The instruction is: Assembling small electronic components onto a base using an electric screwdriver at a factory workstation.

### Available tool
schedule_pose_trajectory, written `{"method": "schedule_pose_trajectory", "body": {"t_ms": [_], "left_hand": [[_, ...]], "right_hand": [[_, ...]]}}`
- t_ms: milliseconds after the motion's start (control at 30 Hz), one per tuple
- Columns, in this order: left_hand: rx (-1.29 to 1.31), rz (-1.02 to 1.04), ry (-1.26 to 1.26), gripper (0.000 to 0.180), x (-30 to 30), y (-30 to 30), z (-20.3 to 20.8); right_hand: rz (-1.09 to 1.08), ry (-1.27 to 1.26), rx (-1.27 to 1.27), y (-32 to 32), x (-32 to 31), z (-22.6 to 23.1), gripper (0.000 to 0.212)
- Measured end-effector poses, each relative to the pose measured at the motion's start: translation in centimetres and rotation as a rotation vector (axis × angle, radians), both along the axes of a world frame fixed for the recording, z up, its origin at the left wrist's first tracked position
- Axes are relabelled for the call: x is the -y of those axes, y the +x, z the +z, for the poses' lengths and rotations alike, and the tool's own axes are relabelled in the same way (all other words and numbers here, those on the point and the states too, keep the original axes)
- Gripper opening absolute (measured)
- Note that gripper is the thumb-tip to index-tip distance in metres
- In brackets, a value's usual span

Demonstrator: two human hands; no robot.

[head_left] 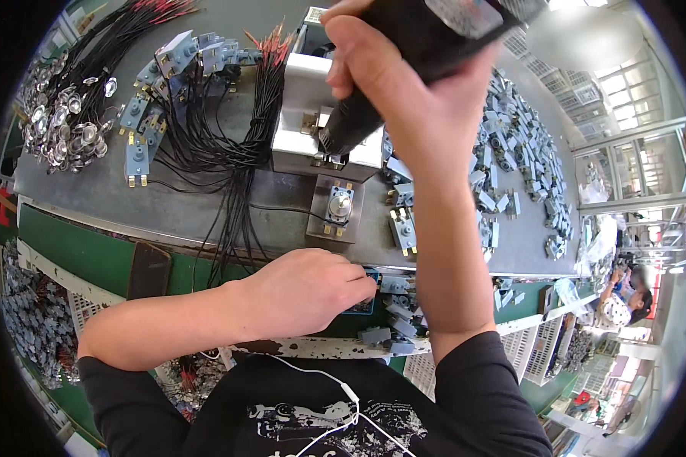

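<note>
Fingers of our right hand (411,95) wrap closely around the black tool (419,49), its long axis slanting leftward down to the white block (293,143); our left hand (316,288), curled, sits nearer the knobbed switch (340,206); we cannot tell whether it grips anything.

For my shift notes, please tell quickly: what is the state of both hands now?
Left hand: fingers curled; whether it holds anything cannot be told.
Right hand: closed around a black handheld tool.
</note>
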State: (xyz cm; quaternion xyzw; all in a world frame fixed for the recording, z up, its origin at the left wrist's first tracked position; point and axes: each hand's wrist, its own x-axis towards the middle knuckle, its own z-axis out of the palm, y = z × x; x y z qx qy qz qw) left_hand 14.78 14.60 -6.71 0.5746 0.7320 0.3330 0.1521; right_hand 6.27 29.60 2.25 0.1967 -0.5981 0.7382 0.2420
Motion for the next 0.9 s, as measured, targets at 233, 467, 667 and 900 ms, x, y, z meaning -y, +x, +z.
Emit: {"method": "schedule_pose_trajectory", "body": {"t_ms": [233,467,667,900], "left_hand": [[-0.042,0.050,0.046,0.023,0.5,-0.6,1.0],[-0.035,0.101,0.045,0.024,1.2,-0.6,0.7],[-0.054,0.184,0.077,0.023,1.6,-0.9,0.8],[-0.299,0.494,0.180,0.011,1.5,-4.1,0.8]], "right_hand": [[0.397,0.152,0.060,-1.9,-1.9,1.8,0.069],[-0.256,0.104,0.111,-0.4,2.1,1.1,0.068],[-0.277,-0.026,-0.039,1.7,3.5,-0.7,0.082],[-0.125,-0.004,-0.008,1.3,0.8,-0.1,0.055]]}}
